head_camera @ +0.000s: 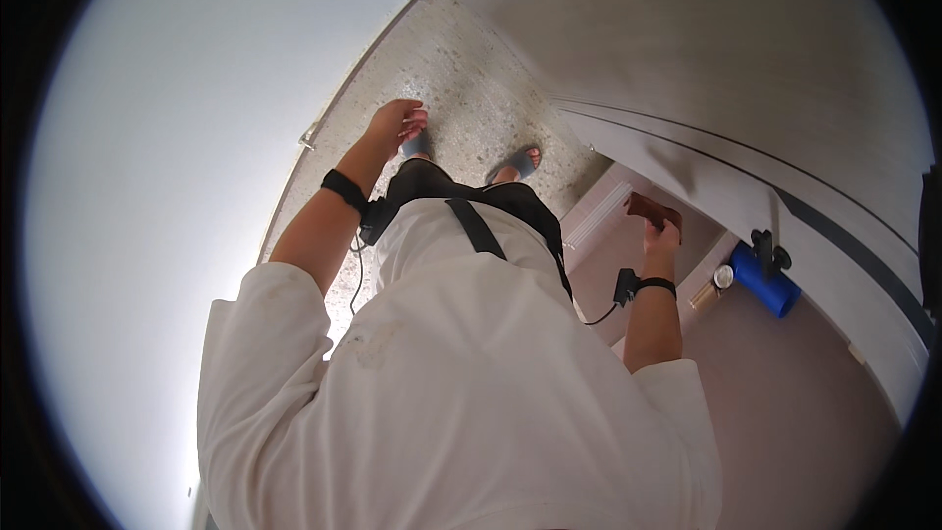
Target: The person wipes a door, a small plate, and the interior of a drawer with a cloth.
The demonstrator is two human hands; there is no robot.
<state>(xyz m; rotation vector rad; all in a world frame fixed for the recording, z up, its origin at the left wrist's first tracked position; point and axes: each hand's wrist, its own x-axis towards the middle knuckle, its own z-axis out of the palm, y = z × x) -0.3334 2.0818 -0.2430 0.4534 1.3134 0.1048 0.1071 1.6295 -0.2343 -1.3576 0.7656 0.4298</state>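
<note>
My left hand [403, 124] hangs above the speckled floor, over a sandalled foot. Its fingers are loosely bent and apart, with nothing seen between them. On the right, my right hand [662, 235] is closed around one end of a brown, folded-looking object [647, 209], whose material I cannot tell. The object's other end sticks out to the left of the hand, beside a pale panel with white ridges [597, 215]. Each forearm wears a black strap with a small black device and a cable.
A pale wall [162, 162] runs along the left. A large grey-white door or panel [699, 29] stands at the upper right, with a black knob or fitting [770, 253] below it. Near that fitting are a blue cylinder [765, 281] and a gold-coloured container [705, 296].
</note>
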